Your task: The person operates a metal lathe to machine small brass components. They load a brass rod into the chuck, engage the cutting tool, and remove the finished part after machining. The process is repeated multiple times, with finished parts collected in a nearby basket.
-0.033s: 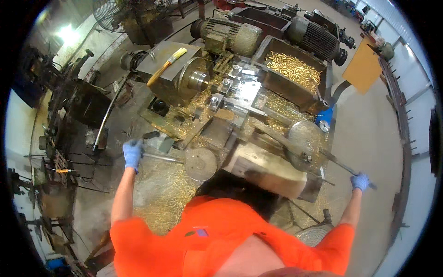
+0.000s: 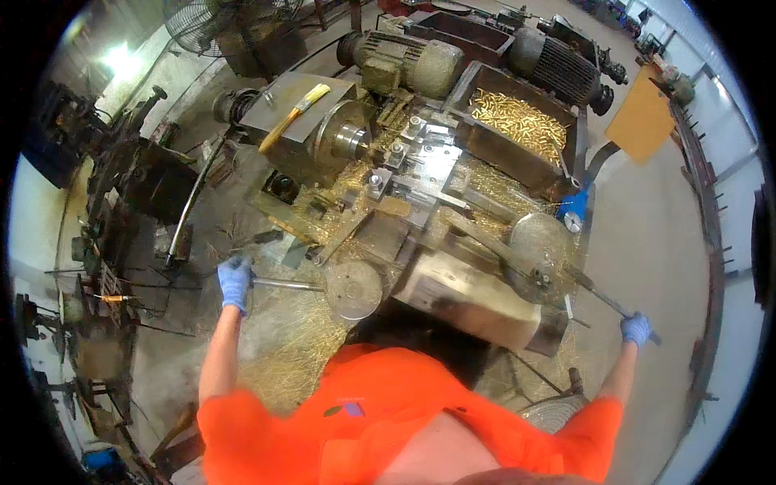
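**Inspector:** Operator position first. Orange sleeves [image 2: 356, 420] fill the lower edge, both forearms reaching outward. Report the left hand.

**Assistant:** Left hand [image 2: 234, 280], in a blue glove, has its grip closed around the end of a steel lever rod [image 2: 287, 284]. The rod runs level to the right and meets a round grey handwheel [image 2: 352, 288] at the near side of the machine.

**Inspector:** Right hand?

**Assistant:** Right hand [image 2: 636, 327], also blue-gloved, has its grip clamped on the outer end of a long metal bar [image 2: 594, 293]. That bar slopes up and left to a second round disc [image 2: 540, 242] dusted with brass chips.

**Inspector:** Between the hands?

**Assistant:** Lathe body [image 2: 465, 295], a grey block, sits just ahead of the operator. Brass swarf [image 2: 299, 343] lies thick on the floor below the left forearm.

**Inspector:** Further out?

**Assistant:** Chuck [image 2: 349, 139] at the headstock, with a yellow-handled brush [image 2: 293, 118] lying on the flat housing beside it. To the right, an open metal bin [image 2: 489, 144] holds small brass parts [image 2: 521, 121]. Two electric motors [image 2: 412, 65] stand behind. A pedestal fan [image 2: 198, 23] is at the far left.
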Motion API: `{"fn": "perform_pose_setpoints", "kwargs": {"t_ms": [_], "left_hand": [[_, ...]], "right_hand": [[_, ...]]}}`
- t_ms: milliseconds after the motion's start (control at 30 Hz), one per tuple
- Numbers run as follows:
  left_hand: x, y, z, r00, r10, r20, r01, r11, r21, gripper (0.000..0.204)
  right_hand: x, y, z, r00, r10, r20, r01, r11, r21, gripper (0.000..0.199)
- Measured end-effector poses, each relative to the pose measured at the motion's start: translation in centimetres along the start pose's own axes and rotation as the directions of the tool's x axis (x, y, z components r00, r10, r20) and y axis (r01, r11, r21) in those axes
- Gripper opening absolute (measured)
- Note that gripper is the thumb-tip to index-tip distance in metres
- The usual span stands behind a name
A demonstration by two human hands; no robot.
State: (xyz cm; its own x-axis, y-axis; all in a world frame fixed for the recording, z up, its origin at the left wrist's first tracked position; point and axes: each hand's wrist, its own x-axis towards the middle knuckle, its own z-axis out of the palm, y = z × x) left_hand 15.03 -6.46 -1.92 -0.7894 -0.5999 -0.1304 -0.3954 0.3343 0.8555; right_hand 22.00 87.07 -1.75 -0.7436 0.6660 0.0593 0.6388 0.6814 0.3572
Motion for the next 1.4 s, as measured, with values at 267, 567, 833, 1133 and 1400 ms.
{"fn": "perform_pose_setpoints", "kwargs": {"t_ms": [267, 567, 833, 1133, 1400], "left_hand": [[-2.2, -1.2, -0.3, 0.991, 0.007, -0.137, -0.013, 0.999, -0.043, 0.016], [-1.1, -1.8, -0.3, 0.989, 0.028, -0.144, -0.037, 0.998, -0.056, 0.014], [-1.0, -1.7, -0.8, 0.994, -0.007, -0.109, 0.005, 1.0, -0.017, 0.013], [-2.0, 0.3, -0.4, 0.993, -0.004, -0.122, 0.003, 1.0, -0.01, 0.015], [-0.2, -2.4, -1.3, 0.998, 0.041, -0.039, -0.038, 0.997, 0.071, 0.02]], "right_hand": [[-6.9, 6.6, 5.1, 0.993, 0.053, -0.106, -0.038, 0.99, 0.139, 0.033], [-10.4, 8.2, 5.7, 0.995, 0.076, -0.057, -0.069, 0.992, 0.108, 0.023], [-12.0, 7.3, 4.1, 0.993, 0.109, 0.05, -0.112, 0.992, 0.062, 0.029], [-12.9, 7.5, 4.9, 0.992, 0.13, 0.0, -0.13, 0.991, 0.026, 0.025], [-13.2, 7.3, 4.4, 0.99, 0.119, 0.074, -0.123, 0.992, 0.042, 0.027]]}}
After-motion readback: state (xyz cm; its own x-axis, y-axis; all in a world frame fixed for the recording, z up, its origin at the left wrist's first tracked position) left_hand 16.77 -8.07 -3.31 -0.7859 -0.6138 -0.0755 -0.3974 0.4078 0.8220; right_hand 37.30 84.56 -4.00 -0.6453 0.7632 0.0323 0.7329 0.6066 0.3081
